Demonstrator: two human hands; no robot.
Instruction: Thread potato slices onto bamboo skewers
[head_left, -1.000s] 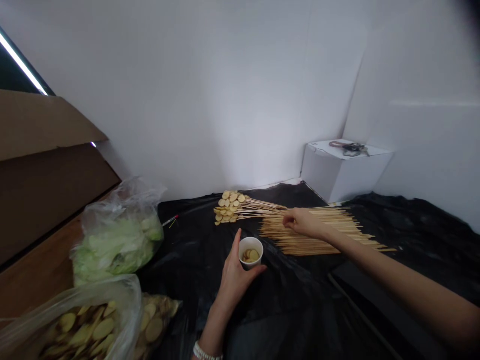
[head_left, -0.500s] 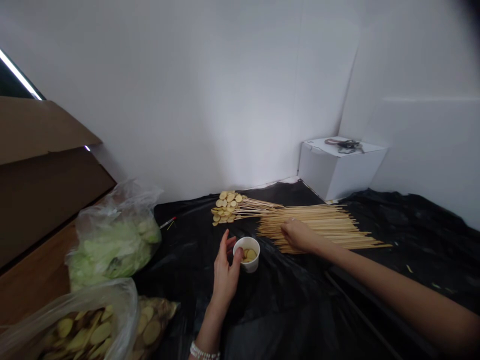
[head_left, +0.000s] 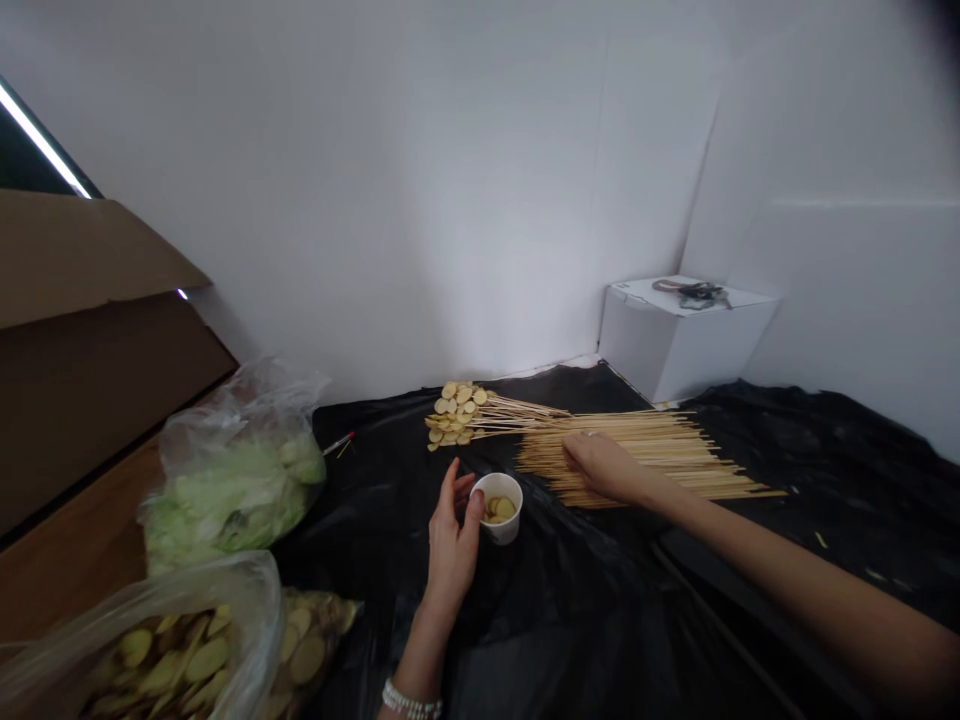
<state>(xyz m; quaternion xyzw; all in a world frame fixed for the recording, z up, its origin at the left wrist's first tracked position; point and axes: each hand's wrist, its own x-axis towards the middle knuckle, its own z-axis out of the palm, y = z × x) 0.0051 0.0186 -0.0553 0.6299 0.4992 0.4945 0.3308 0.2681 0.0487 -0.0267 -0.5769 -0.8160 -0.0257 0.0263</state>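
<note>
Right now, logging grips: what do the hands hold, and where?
Left hand grips the paper cup at its rim; right hand rests on the skewers, grip unclear.

Black sheet (head_left: 600, 610) w/ skewers (head_left: 675, 455), cup (head_left: 501, 515), bags (head_left: 232, 480).

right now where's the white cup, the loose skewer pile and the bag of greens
white cup (head_left: 501, 522): head view, on its outer wall below the rim
loose skewer pile (head_left: 675, 450): head view, on the middle of the bare sticks
bag of greens (head_left: 232, 490): head view, on the clear plastic over the leaves
</note>
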